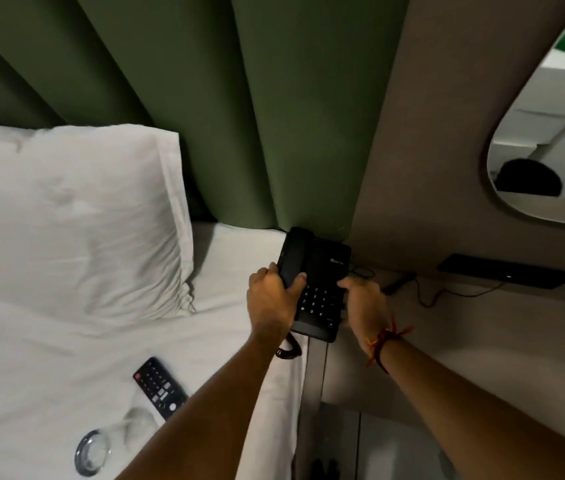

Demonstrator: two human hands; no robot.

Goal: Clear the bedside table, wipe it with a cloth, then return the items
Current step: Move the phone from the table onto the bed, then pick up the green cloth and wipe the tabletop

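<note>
Between bed and table, both hands' fingers clasp the boxy black plastic telephone (319, 285).

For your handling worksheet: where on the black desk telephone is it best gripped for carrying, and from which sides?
Grip the telephone by its two long edges, one hand from each side, as the left hand and right hand do here. The left thumb presses on the handset, which probably only rests in its cradle; a coiled cord dangles below.
</note>
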